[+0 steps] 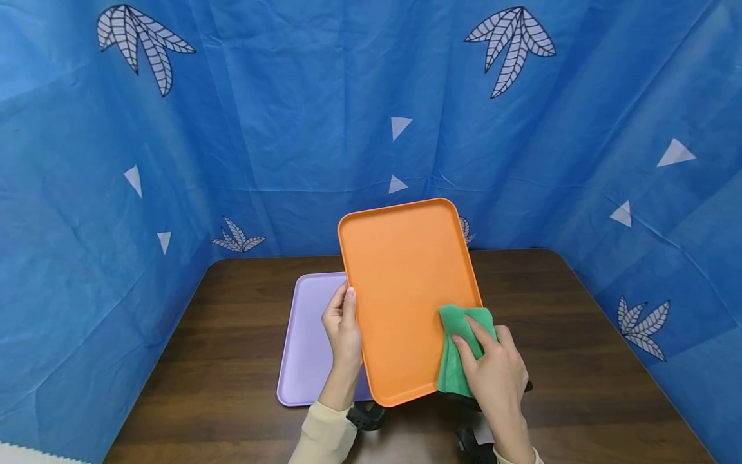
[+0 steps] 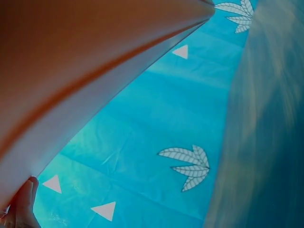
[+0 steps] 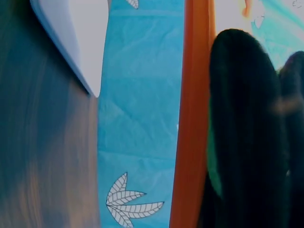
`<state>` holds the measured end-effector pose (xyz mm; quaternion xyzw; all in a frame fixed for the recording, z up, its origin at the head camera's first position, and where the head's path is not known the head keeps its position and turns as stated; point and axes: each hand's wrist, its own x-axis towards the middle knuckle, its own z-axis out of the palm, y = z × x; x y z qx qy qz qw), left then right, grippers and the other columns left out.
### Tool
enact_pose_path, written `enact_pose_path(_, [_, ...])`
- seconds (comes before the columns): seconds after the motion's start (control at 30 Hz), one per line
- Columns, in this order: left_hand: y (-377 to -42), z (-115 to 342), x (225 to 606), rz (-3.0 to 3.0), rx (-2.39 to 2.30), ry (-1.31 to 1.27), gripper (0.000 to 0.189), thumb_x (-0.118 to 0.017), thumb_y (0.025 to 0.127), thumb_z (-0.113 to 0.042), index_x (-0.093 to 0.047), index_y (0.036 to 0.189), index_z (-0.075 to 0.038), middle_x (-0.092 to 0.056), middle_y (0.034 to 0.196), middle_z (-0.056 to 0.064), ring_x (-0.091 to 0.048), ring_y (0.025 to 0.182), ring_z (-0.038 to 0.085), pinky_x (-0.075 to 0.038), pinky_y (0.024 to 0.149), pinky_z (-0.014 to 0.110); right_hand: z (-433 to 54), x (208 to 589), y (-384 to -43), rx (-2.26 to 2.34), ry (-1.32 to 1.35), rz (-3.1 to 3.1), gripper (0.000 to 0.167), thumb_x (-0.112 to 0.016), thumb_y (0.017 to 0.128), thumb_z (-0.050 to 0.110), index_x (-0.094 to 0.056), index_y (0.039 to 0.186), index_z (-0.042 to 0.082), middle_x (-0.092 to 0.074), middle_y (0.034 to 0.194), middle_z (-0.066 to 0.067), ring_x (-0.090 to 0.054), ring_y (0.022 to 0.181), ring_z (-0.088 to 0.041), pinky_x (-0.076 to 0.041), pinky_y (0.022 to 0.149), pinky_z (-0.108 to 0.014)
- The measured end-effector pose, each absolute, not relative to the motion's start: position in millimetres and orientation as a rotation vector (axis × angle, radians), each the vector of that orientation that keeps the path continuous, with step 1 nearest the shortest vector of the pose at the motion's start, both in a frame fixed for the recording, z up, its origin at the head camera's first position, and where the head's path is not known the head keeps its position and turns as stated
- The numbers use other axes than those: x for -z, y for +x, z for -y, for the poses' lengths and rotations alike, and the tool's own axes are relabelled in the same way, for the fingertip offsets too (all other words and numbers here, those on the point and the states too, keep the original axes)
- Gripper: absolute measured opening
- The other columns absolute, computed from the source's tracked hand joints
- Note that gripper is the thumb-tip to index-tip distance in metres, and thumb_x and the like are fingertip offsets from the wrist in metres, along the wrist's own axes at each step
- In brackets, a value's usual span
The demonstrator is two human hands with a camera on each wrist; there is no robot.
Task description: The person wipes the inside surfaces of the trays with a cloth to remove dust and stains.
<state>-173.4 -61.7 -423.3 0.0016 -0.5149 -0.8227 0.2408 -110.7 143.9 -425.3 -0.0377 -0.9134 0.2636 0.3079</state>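
An orange rectangular tray with a raised rim is held up and tilted in the head view. My left hand grips its left edge, thumb on the inner face. A folded green cloth lies against the tray's lower right edge, and my right hand pinches it there with thumb and finger. In the right wrist view the cloth looks dark beside the orange tray rim. The left wrist view shows the tray close up, with a fingertip at its edge.
A purple tray lies flat on the brown wooden table, partly behind the orange tray and left arm. Blue curtains with leaf and triangle prints hang at the back and both sides. Dark straps are near the wrists.
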Motion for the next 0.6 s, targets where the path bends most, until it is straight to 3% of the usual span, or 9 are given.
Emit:
enact_pose_path(0.37, [-173, 63, 422, 1.387, 2.253, 0.028, 0.038, -0.051, 0.101, -0.015, -0.056, 0.125, 0.015, -0.071, 0.093, -0.005, -0.068, 0.080, 0.007, -0.057, 0.071, 0.021, -131, 427, -109, -0.794, -0.199, 2.435, 0.040, -0.079, 0.082, 0.027, -0.072, 0.119, 0.014, -0.058, 0.091, -0.016, -0.053, 0.063, -0.026, -0.037, 0.044, -0.031])
enact_pose_path(0.6, [-173, 61, 422, 1.373, 2.265, 0.000, 0.039, -0.051, 0.102, -0.015, -0.055, 0.125, 0.015, -0.071, 0.093, -0.006, -0.068, 0.081, 0.007, -0.057, 0.071, 0.021, -115, 431, -104, -0.762, -0.103, 2.392, 0.039, -0.082, 0.078, 0.027, -0.074, 0.114, 0.013, -0.058, 0.087, -0.014, -0.053, 0.060, -0.023, -0.038, 0.043, -0.031])
